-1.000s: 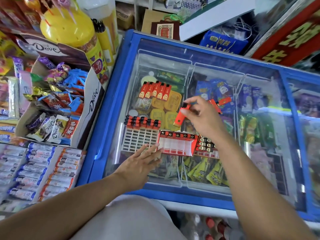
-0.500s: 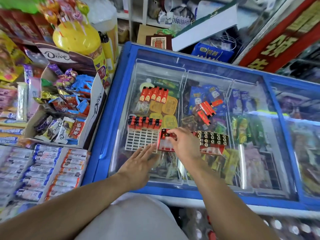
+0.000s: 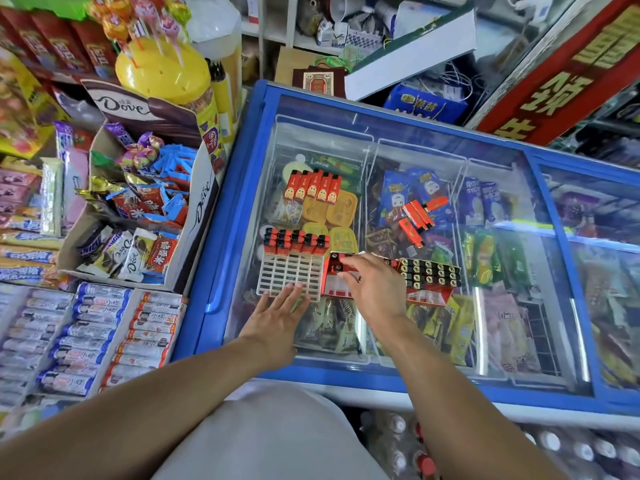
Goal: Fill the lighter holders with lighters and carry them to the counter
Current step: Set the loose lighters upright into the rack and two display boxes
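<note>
On the freezer's glass lid (image 3: 485,348) stands a white grid lighter holder (image 3: 291,280) with one row of red lighters (image 3: 294,241) along its far edge. My left hand (image 3: 277,320) lies flat, fingertips at that holder's near edge. Right beside it is a red lighter holder (image 3: 334,291). My right hand (image 3: 375,289) reaches over it, fingers pinching a red lighter (image 3: 336,266) set at its far left corner. A third holder (image 3: 429,275), full of black-topped lighters, touches it on the right. Loose red lighters (image 3: 415,216) lie further back, and a flat row of lighters (image 3: 313,188) at back left.
The freezer's blue frame (image 3: 221,244) borders a Dove carton of sweets (image 3: 145,216) on the left, with a yellow lollipop tub (image 3: 162,74) behind it. Trays of candy rolls (image 3: 90,334) fill the lower left. Bottles (image 3: 554,445) stand below the freezer's front edge.
My right hand came down from above the loose pile with a red lighter and set it into the red holder's far left corner. My left hand stayed flat by the white holder.
</note>
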